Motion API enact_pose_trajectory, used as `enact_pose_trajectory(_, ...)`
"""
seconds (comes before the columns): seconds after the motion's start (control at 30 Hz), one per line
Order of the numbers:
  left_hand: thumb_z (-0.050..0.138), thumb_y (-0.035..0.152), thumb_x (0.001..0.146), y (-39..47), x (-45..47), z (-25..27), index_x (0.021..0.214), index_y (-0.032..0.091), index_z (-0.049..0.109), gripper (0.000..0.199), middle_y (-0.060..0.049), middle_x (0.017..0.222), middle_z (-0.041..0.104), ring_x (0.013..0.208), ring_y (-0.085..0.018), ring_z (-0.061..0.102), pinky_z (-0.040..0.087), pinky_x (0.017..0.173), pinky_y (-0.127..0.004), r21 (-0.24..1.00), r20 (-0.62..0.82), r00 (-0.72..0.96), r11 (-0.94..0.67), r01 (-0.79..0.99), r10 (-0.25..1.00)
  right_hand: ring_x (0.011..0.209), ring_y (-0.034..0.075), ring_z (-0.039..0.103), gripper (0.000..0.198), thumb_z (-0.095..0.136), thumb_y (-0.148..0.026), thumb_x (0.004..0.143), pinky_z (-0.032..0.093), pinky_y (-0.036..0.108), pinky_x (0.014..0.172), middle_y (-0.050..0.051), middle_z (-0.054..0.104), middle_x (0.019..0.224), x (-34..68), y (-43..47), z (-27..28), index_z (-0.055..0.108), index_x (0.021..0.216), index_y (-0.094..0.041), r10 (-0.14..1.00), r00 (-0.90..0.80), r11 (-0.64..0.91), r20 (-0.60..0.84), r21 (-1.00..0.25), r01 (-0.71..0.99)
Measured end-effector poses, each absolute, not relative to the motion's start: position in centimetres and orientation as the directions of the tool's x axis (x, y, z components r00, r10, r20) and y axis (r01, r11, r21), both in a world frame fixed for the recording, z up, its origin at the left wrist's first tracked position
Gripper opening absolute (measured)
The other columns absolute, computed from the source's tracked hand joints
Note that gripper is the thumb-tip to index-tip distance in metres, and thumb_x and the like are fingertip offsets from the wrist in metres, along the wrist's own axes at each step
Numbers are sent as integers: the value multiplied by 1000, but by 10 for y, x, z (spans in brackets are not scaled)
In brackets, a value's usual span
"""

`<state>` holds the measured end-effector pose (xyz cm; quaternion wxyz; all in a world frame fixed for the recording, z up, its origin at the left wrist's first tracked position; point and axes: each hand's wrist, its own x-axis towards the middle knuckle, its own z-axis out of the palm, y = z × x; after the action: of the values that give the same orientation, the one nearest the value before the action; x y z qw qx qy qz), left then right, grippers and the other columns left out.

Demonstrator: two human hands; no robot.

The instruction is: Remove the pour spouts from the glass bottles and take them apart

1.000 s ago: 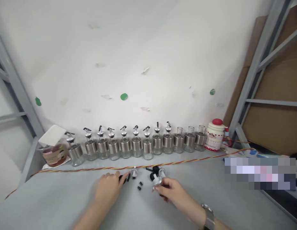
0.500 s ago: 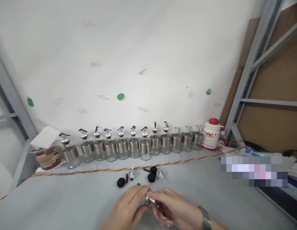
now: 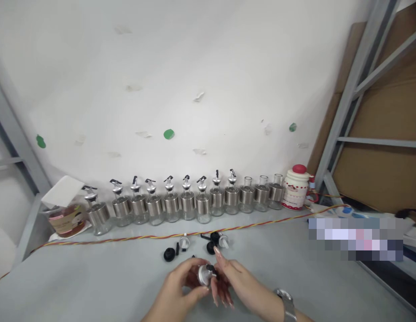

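My left hand (image 3: 176, 286) is closed around a silver pourer spout (image 3: 203, 275) with a black flip lever, gripping its round base between thumb and fingers. My right hand (image 3: 244, 281) is beside it with the thumb lifted and the fingers apart. Some of its fingertips lie close to the lever; whether they touch it I cannot tell. Just beyond the hands are loose pourer parts: a black stopper (image 3: 169, 254), a short black strip (image 3: 177, 248), a silver spout piece (image 3: 184, 242), another silver spout piece (image 3: 224, 241) and two more black stoppers (image 3: 215, 237), one partly behind my right thumb.
Along the wall stands a row of glass bottles with steel bands (image 3: 170, 201); most carry pourers, three at the right have bare necks. A red-and-yellow twisted cord (image 3: 140, 238) crosses the table. A white jar with a red lid (image 3: 295, 188) and a paper-wrapped container (image 3: 69, 221) flank the row.
My right hand has loosened from the pourer spout, its thumb lifting away and its fingers spreading. The spout has turned in my left hand so its silver top shows.
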<state>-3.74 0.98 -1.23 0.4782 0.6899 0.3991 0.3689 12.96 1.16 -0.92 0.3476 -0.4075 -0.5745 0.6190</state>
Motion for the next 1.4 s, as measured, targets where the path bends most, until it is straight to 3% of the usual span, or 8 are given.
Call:
enact_pose_trajectory(0.2,72,19,58,10,-33,-9,88,15,56,34,-6,81,67,77,-19,60,46,70,-29,998,29,411,-53,47,911,40,8,40,61,23,-59,82,32,20,44,-4,43,42,132,1,-1,52,52,-15,943,-329,14,-43,-985,170)
enact_pose_trajectory(0.33,75,29,53,14,-32,-10,80,15,53,37,-3,70,64,64,-16,60,48,61,-29,999,-46,324,51,-8,945,48,10,43,47,28,-48,86,35,21,53,-5,42,48,137,1,5,54,63,-16,954,-279,194,114,-941,277)
enact_pose_trajectory(0.47,75,42,48,19,-34,-7,76,15,49,46,4,57,58,48,-13,58,48,51,-28,988,-139,258,150,-25,956,62,11,50,31,42,-37,83,40,21,59,0,55,76,142,4,9,52,106,-19,941,-268,293,208,-897,332)
enact_pose_trajectory(0.57,74,43,50,20,-34,-7,77,16,48,47,5,53,57,45,-13,59,47,46,-25,986,-160,265,164,8,951,67,11,51,48,49,-25,79,42,22,65,1,56,89,144,4,8,37,125,-24,915,-319,364,247,-846,389)
enact_pose_trajectory(0.73,74,39,52,18,-31,-16,72,16,46,41,3,55,61,38,-10,56,45,39,-21,985,-174,366,167,51,914,66,12,52,56,49,-18,76,42,22,64,0,58,83,144,1,7,33,129,-28,886,-404,418,228,-770,482)
enact_pose_trajectory(0.97,74,36,52,15,-32,-15,70,16,46,39,4,54,59,36,-8,54,44,37,-20,987,-159,400,148,58,903,68,13,55,54,49,-16,74,42,21,64,1,62,82,146,1,10,39,126,-27,858,-475,424,194,-791,442)
enact_pose_trajectory(1.2,74,43,50,15,-32,-18,76,15,48,46,4,58,57,43,-11,58,48,44,-25,986,-168,349,163,43,922,70,14,56,59,51,-16,73,44,22,67,2,62,83,144,3,2,34,130,-21,867,-465,388,179,-828,404)
enact_pose_trajectory(1.4,73,43,52,18,-35,-13,80,15,50,46,1,65,61,53,-13,60,49,53,-28,990,-115,324,136,-42,939,77,14,57,61,47,-14,75,44,24,76,4,64,87,137,0,1,27,132,-18,860,-471,356,197,-893,276)
